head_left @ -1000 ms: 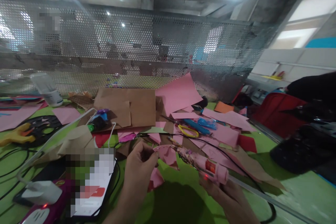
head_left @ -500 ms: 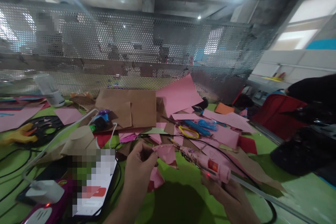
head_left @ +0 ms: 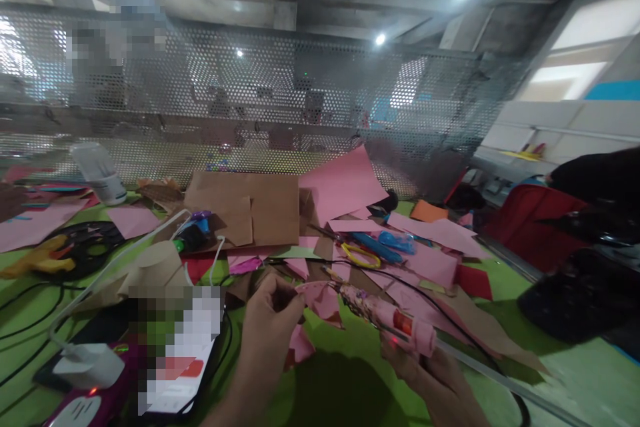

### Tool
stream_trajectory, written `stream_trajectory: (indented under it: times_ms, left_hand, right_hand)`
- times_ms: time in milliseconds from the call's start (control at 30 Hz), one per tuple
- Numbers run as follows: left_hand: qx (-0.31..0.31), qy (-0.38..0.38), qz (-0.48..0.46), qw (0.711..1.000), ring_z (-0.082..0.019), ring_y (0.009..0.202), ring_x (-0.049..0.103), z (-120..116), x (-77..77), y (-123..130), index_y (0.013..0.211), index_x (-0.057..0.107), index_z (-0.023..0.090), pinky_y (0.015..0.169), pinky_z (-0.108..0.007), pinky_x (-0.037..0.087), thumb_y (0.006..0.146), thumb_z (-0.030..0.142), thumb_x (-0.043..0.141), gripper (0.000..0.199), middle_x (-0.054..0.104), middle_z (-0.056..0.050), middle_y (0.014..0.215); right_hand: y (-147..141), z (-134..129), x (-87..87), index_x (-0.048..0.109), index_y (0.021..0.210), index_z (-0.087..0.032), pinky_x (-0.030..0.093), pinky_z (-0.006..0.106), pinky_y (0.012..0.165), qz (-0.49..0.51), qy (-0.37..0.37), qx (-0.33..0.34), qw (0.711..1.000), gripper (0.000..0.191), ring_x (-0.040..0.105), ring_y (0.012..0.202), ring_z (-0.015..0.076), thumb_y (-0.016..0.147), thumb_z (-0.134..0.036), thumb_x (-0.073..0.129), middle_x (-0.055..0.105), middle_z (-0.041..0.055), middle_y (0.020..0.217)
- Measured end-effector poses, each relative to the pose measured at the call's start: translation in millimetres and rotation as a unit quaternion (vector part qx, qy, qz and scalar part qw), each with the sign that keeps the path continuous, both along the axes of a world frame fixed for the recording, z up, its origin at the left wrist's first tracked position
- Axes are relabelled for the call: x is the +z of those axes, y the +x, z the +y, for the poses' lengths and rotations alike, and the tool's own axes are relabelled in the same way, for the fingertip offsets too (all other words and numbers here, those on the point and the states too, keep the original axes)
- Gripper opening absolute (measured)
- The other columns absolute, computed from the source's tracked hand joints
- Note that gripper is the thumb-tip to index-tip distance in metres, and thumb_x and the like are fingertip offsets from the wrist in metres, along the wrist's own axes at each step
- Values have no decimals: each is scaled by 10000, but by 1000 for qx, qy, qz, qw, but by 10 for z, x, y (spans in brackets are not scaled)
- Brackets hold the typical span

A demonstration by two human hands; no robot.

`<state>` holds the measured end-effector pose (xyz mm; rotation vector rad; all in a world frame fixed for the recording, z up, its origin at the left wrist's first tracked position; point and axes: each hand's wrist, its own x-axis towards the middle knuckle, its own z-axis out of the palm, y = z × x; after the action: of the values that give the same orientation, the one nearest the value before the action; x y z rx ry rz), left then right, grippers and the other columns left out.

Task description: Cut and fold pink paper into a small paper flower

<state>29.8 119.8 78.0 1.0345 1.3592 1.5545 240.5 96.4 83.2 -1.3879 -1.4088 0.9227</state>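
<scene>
Between the thumb and fingers of my left hand (head_left: 273,320) is a small pink paper piece (head_left: 324,300), pinched at its left end above the green table. My right hand (head_left: 425,373) is wrapped round a pink hot glue gun (head_left: 385,320), with a clear glue stick (head_left: 500,373) reaching out of its back. A small red light glows on the gun's body. The gun's nozzle points left and is right by the upper edge of the paper piece; whether it touches, I cannot tell. Another pink paper scrap (head_left: 301,343) lies below my left fingers.
Behind my hands stand a brown paper bag (head_left: 273,207) and a large pink sheet (head_left: 345,180). Scissors with yellow handles (head_left: 360,255) lie among paper scraps. To the left are a phone (head_left: 185,353), a white plug (head_left: 87,365) and cables. A perforated metal screen (head_left: 250,100) borders the table.
The glue gun's nozzle has come closer to the pink paper piece's edge. My grips are unchanged. The whole view has shifted slightly.
</scene>
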Motion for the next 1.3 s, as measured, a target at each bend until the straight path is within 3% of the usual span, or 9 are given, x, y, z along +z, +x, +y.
stream_trajectory:
  times_ms: [267,433,600,733,900,1067,1133,1200,1300]
  left_hand:
    - [1,-2,-33,999,-122,544,528,9,33,-53,627,541,189,551,-225,409,686,264,672,162,549,43,554]
    - [25,-3,-57,998,-114,532,547,22,37,-130,665,578,178,540,-220,415,626,312,732,208,586,36,565]
    - [9,-7,-91,996,-108,521,554,-2,46,-136,673,575,173,529,-217,416,611,285,761,225,597,35,564]
    - [-1,-7,-88,996,-113,544,569,-15,29,-140,704,588,167,537,-223,421,620,279,765,225,614,24,596]
    - [6,3,-101,995,-105,531,560,-11,7,-157,703,573,165,544,-222,426,631,255,744,206,599,34,580]
    - [14,9,-123,992,-97,536,560,-11,11,-225,697,566,165,549,-221,432,650,222,710,163,600,31,601]
    - [20,9,-129,991,-106,552,575,-5,10,-272,700,570,164,564,-232,449,653,230,720,170,608,24,612]
    - [24,17,-135,990,-109,560,584,5,13,-321,708,571,167,578,-238,460,652,244,734,189,612,24,623]
    - [42,34,-146,988,-93,549,572,28,28,-377,714,567,172,572,-221,447,647,240,737,195,602,38,628]
  right_hand:
    - [136,78,9,708,716,-198,453,285,528,-18,16,-9,1000,382,532,608,194,754,-575,661,601,30,628]
    - [434,66,150,705,842,-156,398,264,511,39,6,6,999,406,490,586,155,806,-552,622,599,39,677]
    - [851,-137,219,615,730,-192,347,256,484,-54,-43,-59,996,382,434,505,136,797,-568,626,523,-22,523]
    - [996,-221,129,570,750,-197,300,235,444,-84,-90,-67,990,405,402,464,116,750,-593,654,514,-51,501]
    - [1048,-156,-1,627,867,-204,369,266,459,-185,-84,-66,977,387,489,511,157,759,-575,633,564,-29,611]
    - [1164,-167,138,668,921,-233,460,378,633,-408,-34,-91,908,380,654,752,283,823,-575,537,704,121,1005]
    - [1121,-179,239,668,893,-240,445,406,620,-458,-19,-130,879,369,658,779,324,807,-577,543,701,149,1004]
    - [930,-169,305,647,899,-257,435,392,605,-467,38,-119,875,330,649,754,305,817,-553,527,697,132,986]
    - [373,-89,288,631,897,-241,452,351,681,-415,82,61,904,261,635,787,251,893,-452,478,694,85,915]
